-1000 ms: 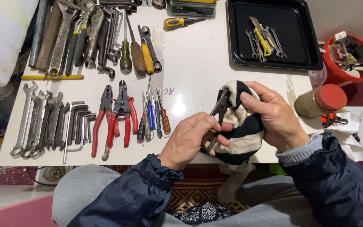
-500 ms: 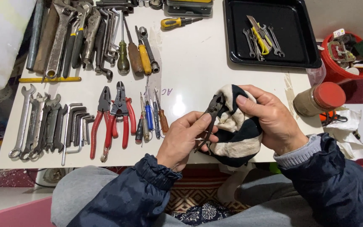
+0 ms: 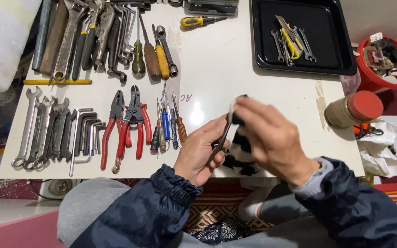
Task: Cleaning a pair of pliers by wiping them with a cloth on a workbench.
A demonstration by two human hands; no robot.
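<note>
Two hands meet just below the middle of the frame, at the near edge of the white table [image 3: 217,50]. The left hand [image 3: 198,154] is curled shut around the handles of dark metal pliers [image 3: 220,138], thumb and fingers wrapped close, with the tool slanting up and to the right. The right hand [image 3: 272,138] is blurred; its fingers are bent and pressed over a black-and-cream striped cloth [image 3: 241,154], which covers the head of the pliers, so whether the pliers' head is open or shut cannot be told. Left of the hands lie red-handled pliers [image 3: 125,126] and a row of small screwdrivers [image 3: 166,124], with wrenches [image 3: 42,131] at the far left. A black tray [image 3: 263,55] sits at the upper right, and a red-lidded jar [image 3: 354,109] lies on its side to the right.
</note>
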